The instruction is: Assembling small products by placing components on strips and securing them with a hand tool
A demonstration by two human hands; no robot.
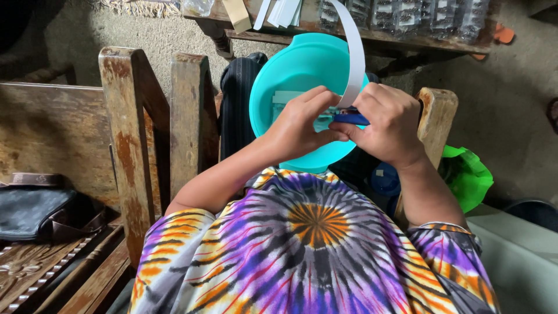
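Note:
My left hand (299, 125) and my right hand (386, 122) meet over a turquoise plastic basin (279, 75) on my lap. My right hand grips a small blue tool (350, 118), maybe a stapler. Both hands pinch the low end of a long white paper strip (353, 52), which curves up and away from them. Pale paper pieces (285, 99) lie inside the basin, partly hidden by my fingers.
A worn wooden chair (131, 128) stands at my left, and a black bag (35, 209) lies on its carved seat. A green plastic bag (465, 174) sits at the right. A wooden shelf (372, 35) ahead holds dark packets and paper slips.

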